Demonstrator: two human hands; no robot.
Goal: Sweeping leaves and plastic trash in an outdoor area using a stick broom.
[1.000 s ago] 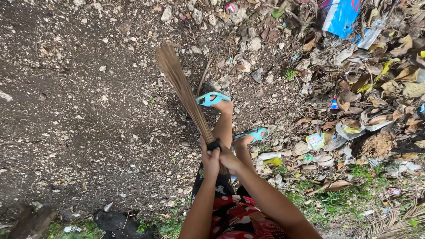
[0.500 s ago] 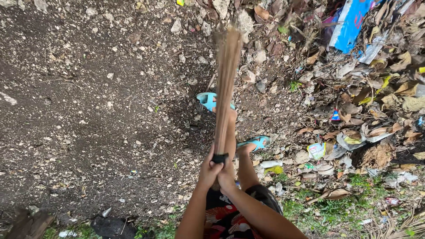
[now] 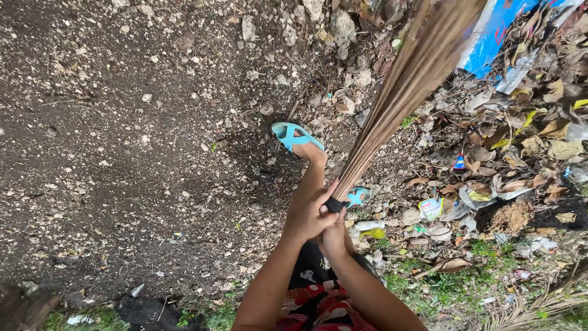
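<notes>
Both hands closed on the broom (image 3: 404, 92) at its black-wrapped base, frame centre, slightly below middle. Left hand (image 3: 308, 214) on top, fingers curled round the binding; right hand (image 3: 335, 236) just under it, touching, partly hidden by the left. Broom is a bundle of thin brown sticks, runs from the grip up-right to the top edge, fanned and blurred at the far end. Tip is out of frame.

Two feet in turquoise sandals: one (image 3: 294, 136) above the hands on bare dirt, other (image 3: 357, 196) just right of the grip, mostly hidden behind the broom base.

Left half of frame: dark soil with pale stones (image 3: 122, 122). Right half: dry leaves (image 3: 539, 135) mixed with plastic litter, blue sheet (image 3: 490, 37) at upper right, grass (image 3: 478, 257) lower right.
</notes>
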